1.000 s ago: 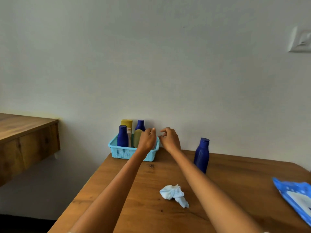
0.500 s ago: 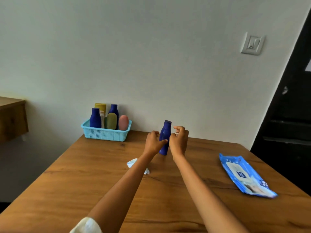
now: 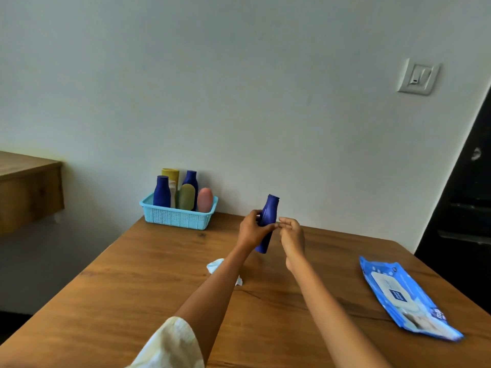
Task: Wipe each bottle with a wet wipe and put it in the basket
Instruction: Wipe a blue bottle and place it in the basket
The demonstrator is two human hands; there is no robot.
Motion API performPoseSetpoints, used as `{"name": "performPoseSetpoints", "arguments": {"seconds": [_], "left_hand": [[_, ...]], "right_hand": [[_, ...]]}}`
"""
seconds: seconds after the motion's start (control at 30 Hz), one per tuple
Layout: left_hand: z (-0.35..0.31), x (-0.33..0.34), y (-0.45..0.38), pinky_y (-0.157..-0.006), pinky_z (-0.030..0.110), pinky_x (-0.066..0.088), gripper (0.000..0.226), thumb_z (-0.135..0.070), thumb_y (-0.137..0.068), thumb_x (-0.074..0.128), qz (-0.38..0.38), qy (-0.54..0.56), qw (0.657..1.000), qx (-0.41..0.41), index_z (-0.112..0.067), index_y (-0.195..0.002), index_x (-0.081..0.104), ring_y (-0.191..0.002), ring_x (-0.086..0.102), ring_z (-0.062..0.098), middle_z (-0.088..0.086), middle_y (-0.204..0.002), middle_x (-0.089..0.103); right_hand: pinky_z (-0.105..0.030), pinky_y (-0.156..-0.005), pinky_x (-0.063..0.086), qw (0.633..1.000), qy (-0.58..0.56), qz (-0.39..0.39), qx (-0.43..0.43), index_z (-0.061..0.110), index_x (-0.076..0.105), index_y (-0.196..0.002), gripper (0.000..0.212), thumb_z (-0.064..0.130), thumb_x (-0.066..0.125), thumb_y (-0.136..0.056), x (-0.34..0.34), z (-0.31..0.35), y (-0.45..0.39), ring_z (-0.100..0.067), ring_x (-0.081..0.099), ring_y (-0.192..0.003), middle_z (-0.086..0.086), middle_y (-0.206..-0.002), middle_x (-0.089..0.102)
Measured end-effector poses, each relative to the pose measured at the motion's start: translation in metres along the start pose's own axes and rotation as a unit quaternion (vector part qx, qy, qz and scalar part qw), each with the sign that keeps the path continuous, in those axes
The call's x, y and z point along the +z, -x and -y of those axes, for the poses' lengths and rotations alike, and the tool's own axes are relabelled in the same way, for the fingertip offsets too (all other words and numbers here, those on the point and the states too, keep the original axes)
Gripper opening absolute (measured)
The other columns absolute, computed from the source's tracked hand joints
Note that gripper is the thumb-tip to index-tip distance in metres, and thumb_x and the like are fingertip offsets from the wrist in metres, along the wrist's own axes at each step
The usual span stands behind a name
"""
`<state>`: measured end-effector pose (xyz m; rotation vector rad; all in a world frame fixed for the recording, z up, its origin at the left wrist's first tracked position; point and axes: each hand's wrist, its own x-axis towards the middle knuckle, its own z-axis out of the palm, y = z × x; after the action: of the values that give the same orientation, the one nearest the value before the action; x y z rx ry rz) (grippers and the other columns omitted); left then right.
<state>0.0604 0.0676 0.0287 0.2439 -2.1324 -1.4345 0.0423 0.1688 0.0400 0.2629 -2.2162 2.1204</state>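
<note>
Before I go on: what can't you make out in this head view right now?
- Used wipe: mostly behind the left forearm.
- Blue bottle: middle covered by left hand.
- Right hand: whether it touches the bottle is unclear.
- Basket: rear bottles overlap; count uncertain.
- Wipes pack print: too small.

six bottles, one basket, two hands

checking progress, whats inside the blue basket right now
Basket holds two dark blue bottles, a yellow-capped one, an olive one and a pink one. Their lower parts are hidden behind its wall.
</note>
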Motion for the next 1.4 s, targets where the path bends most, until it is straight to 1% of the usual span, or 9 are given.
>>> {"name": "performPoseSetpoints", "arguments": {"seconds": [0.1, 0.2, 0.4, 0.5, 0.7, 0.93, 1.03, 1.2, 1.4], "left_hand": [[0.002, -0.023, -0.004, -0.084, 0.026, 0.048, 0.060, -0.030, -0.080, 0.073, -0.017, 0.041, 0.999, 0.004, -0.012, -0.131, 0.047, -0.102, 0.058, 0.018, 0.006, -0.121, 0.059], [0.006, -0.052, -0.001, -0.082, 0.025, 0.050, 0.063, -0.031, -0.081, 0.073, -0.014, 0.096, 0.995, 0.002, -0.016, -0.134, 0.043, -0.103, 0.057, 0.015, 0.004, -0.120, 0.058], [0.015, -0.095, 0.007, -0.084, 0.029, 0.052, 0.055, -0.029, -0.085, 0.067, -0.010, 0.205, 0.979, -0.015, -0.010, -0.132, 0.047, -0.107, 0.060, 0.022, 0.009, -0.117, 0.060], [0.014, -0.105, 0.012, -0.088, 0.039, 0.050, 0.043, -0.028, -0.087, 0.064, -0.013, 0.261, 0.965, -0.027, -0.010, -0.125, 0.053, -0.102, 0.059, 0.026, 0.011, -0.112, 0.060], [0.008, -0.114, 0.002, -0.087, 0.044, 0.047, 0.023, -0.027, -0.088, 0.062, -0.004, 0.332, 0.943, 0.001, -0.011, -0.104, 0.059, -0.095, 0.060, 0.028, 0.010, -0.097, 0.061], [-0.006, -0.112, -0.012, -0.092, 0.042, 0.051, 0.044, -0.034, -0.086, 0.055, -0.002, 0.523, 0.852, 0.015, -0.010, -0.123, 0.055, -0.104, 0.064, 0.028, 0.013, -0.116, 0.065], [-0.005, -0.110, -0.019, -0.093, 0.044, 0.051, 0.041, -0.032, -0.087, 0.054, 0.007, 0.575, 0.818, 0.004, -0.009, -0.120, 0.056, -0.106, 0.064, 0.031, 0.016, -0.118, 0.065], [-0.004, -0.108, -0.026, -0.075, 0.040, 0.058, 0.030, -0.028, -0.090, 0.052, -0.002, 0.538, 0.843, -0.009, -0.006, -0.108, 0.060, -0.081, 0.069, 0.022, 0.010, -0.089, 0.071], [0.001, -0.121, -0.033, -0.095, 0.042, 0.047, 0.029, -0.026, -0.090, 0.054, -0.042, 0.576, 0.817, 0.010, -0.007, -0.112, 0.055, -0.095, 0.064, 0.027, 0.014, -0.103, 0.066]], "right_hand": [[-0.028, -0.069, 0.044, 0.999, 0.014, -0.009, -0.030, 0.015, 0.054, -0.090, 0.012, 0.007, 0.045, -0.091, 0.000, -0.001, 0.010, -0.014, 0.053, -0.078, -0.001, -0.095, 0.058], [-0.024, -0.060, 0.042, 0.988, 0.094, 0.112, -0.047, 0.013, 0.057, -0.095, 0.009, 0.015, 0.048, -0.092, 0.002, -0.006, 0.029, -0.009, 0.051, -0.071, 0.001, -0.088, 0.057], [-0.024, -0.087, 0.042, 0.876, 0.277, 0.376, -0.117, 0.027, 0.053, -0.127, 0.047, 0.035, 0.067, -0.083, 0.032, -0.015, 0.055, -0.011, 0.049, -0.114, 0.003, -0.128, 0.049], [-0.019, -0.073, 0.045, 0.852, 0.310, 0.410, -0.099, 0.018, 0.062, -0.119, 0.038, 0.025, 0.069, -0.083, 0.041, -0.011, 0.053, -0.009, 0.056, -0.099, 0.001, -0.116, 0.061], [-0.022, -0.062, 0.053, 0.948, 0.175, 0.246, -0.103, 0.004, 0.067, -0.101, 0.017, 0.000, 0.057, -0.087, 0.044, 0.007, 0.025, -0.014, 0.061, -0.073, 0.002, -0.082, 0.064], [-0.031, -0.075, 0.057, 0.984, 0.012, 0.067, -0.163, 0.020, 0.062, -0.103, 0.016, 0.012, 0.055, -0.091, 0.042, 0.058, 0.000, -0.018, 0.063, -0.093, -0.004, -0.102, 0.065], [-0.028, -0.075, 0.057, 0.981, -0.058, 0.101, -0.158, 0.017, 0.063, -0.109, 0.021, 0.008, 0.052, -0.092, 0.048, 0.077, -0.003, -0.015, 0.065, -0.093, -0.002, -0.103, 0.066], [-0.032, -0.078, 0.056, 0.967, 0.000, 0.167, -0.191, 0.019, 0.070, -0.103, 0.019, 0.015, 0.063, -0.086, 0.071, 0.082, 0.008, -0.014, 0.066, -0.089, 0.002, -0.095, 0.071], [-0.026, -0.082, 0.053, 0.942, 0.150, 0.224, -0.201, 0.017, 0.072, -0.098, 0.016, 0.017, 0.067, -0.083, 0.074, 0.091, 0.013, -0.014, 0.065, -0.091, -0.002, -0.096, 0.071]]}}
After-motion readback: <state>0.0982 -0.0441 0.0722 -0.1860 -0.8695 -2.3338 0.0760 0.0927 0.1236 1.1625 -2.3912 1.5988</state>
